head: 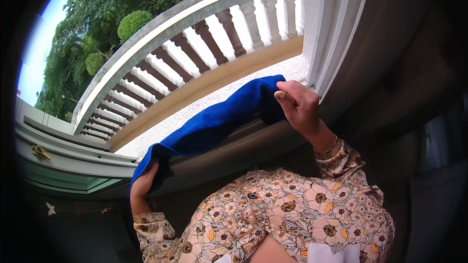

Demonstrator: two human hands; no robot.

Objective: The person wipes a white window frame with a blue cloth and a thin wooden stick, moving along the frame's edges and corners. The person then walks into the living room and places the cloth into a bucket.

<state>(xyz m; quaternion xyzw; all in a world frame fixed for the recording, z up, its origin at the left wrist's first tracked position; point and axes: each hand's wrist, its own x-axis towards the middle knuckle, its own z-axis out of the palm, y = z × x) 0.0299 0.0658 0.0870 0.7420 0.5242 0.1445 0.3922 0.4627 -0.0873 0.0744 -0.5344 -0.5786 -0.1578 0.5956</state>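
A blue cloth (215, 118) hangs stretched between my two hands in front of a window opening. My left hand (144, 182) grips its end at the lower left, with part of the fingers hidden by the fabric. At the upper right, my right hand (299, 104) pinches the other end between thumb and fingers, near the window frame's lower corner. The middle of the cloth sags in folds and partly covers the sill.
White window frame (331, 33) rises at the right; another frame (76, 159) with a yellowish handle (41, 152) stands at the left. Beyond the rough white ledge (161, 131) runs a balustrade (188, 56), with trees (87, 25) behind.
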